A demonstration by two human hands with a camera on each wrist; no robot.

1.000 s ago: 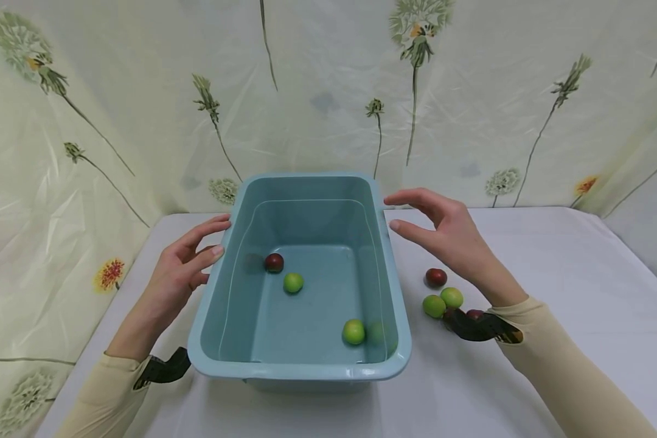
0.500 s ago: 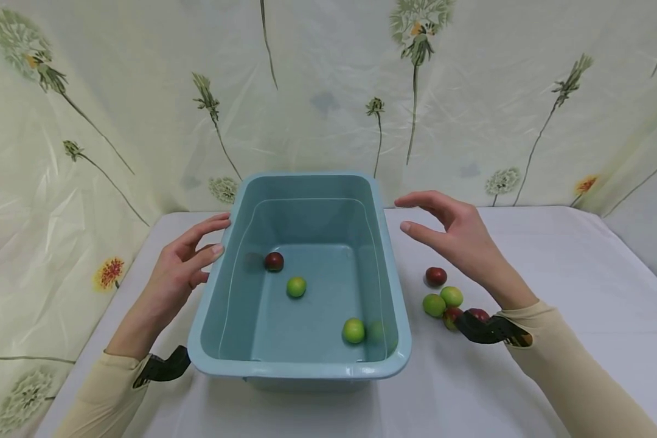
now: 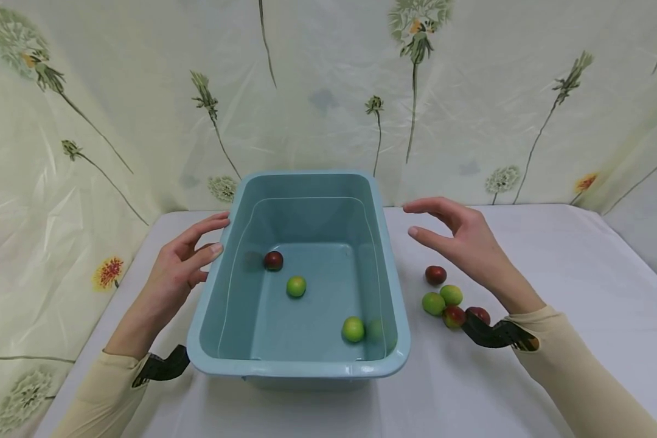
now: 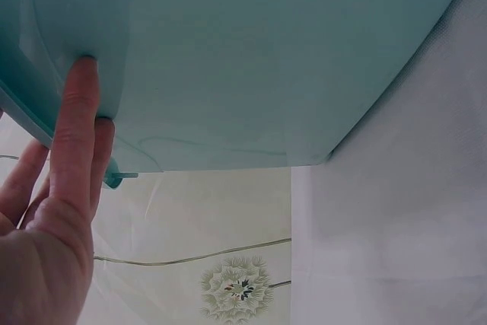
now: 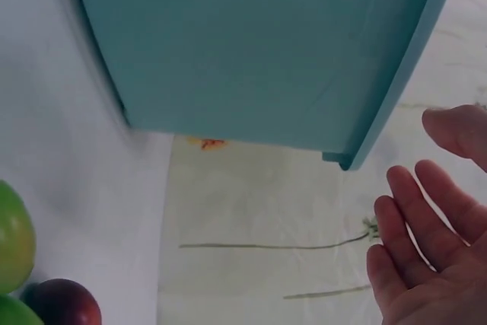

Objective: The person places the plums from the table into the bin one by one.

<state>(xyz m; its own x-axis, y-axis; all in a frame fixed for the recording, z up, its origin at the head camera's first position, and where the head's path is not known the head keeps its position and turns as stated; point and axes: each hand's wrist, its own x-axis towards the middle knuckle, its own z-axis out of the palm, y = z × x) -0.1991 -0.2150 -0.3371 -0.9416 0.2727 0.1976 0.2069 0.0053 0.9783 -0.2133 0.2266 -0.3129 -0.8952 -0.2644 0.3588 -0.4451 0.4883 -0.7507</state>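
Basin (image 3: 301, 368) touches relaxed left hand (image 3: 174, 266) and stands apart from loose, empty right hand (image 3: 465, 238).

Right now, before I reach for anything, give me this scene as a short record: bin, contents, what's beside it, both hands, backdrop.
bin: blue-green bin, upright on a white-covered table
inside: one dark red fruit; two green fruits, all apart
right of bin: three reddish fruits; two green ones
left hand: fingers touching the bin's left side
right hand: holding nothing, apart from the bin's right side
backdrop: pale sheet with printed dandelions
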